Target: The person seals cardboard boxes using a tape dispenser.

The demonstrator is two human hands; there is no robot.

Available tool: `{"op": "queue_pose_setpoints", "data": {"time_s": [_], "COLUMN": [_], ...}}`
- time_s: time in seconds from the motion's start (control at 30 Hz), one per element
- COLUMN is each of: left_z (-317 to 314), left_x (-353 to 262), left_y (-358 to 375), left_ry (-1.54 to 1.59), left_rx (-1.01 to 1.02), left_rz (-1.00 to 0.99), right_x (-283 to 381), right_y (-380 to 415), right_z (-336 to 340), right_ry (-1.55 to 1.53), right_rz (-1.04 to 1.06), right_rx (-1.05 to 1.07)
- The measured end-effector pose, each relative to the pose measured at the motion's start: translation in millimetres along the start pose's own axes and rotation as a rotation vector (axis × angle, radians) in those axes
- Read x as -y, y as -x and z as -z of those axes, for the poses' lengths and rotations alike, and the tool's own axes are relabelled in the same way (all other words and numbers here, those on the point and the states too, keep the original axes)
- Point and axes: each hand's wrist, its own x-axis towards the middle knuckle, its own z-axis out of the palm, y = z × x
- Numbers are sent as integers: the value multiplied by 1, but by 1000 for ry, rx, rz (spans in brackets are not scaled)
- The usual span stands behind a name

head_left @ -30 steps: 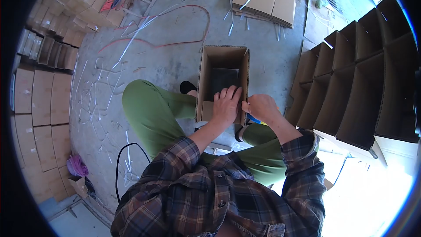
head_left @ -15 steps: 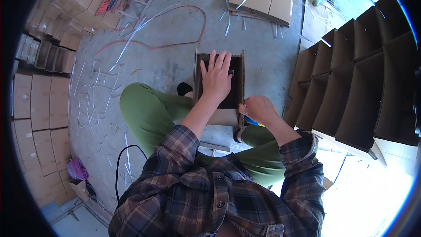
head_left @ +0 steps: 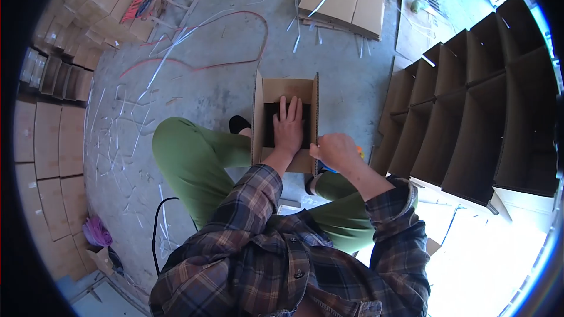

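An open cardboard box (head_left: 267, 91) stands on the concrete floor between my knees, its top flaps upright. My left hand (head_left: 288, 126) reaches down inside it, fingers spread flat against the inner flaps at the bottom. My right hand (head_left: 333, 151) grips the near right corner of the box, closed on the cardboard edge. A blue and yellow object (head_left: 355, 154) shows just behind the right hand; I cannot tell what it is. My green trouser legs flank the box.
Assembled open boxes (head_left: 470, 111) are stacked in rows at the right. Flat cardboard sheets (head_left: 343, 0) lie ahead, more stacks (head_left: 47, 141) at the left. White strap offcuts and a red cord (head_left: 194, 64) litter the floor. A black cable (head_left: 161, 223) loops near my left side.
My left hand moved from the near edge of the box to its far side, then down inside. The far flap has been pushed down. The right hand kept its grip on the corner.
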Motion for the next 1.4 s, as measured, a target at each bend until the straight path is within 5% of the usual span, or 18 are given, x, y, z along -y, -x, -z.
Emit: {"op": "queue_pose_setpoints", "data": {"time_s": [0.47,0.53,0.73,1.07,1.17,1.27,1.33,1.37,1.4], "left_z": [17,45,60,47,44,19,-5,-2,2], "left_x": [-10,-19,-14,-16,-7,-1,12,10,6], "left_y": [-41,-39,-42,-45,-37,-29,-27,-25,-21], "left_ry": [740,1400,1439,1519,1635,1833,1370,1373,982], "left_rx": [60,280,283,275,360,154,-33,-41,-33], "left_rz": [343,397,391,361,501,648,456,459,477], "right_x": [8,11,8,-26,-19,-20,-20,-21,-22], "right_y": [0,-1,-8,-43,-43,-44,-52,-56,-62], "right_z": [-1,1,20,39,44,40,36,31,25], "right_ry": [60,86,41,-68,-89,-80,-64,-58,-83], "right_rz": [43,65,9,-152,-149,-159,-206,-201,-225], "right_rx": [-50,-74,142,20,87,60,88,88,70]}}
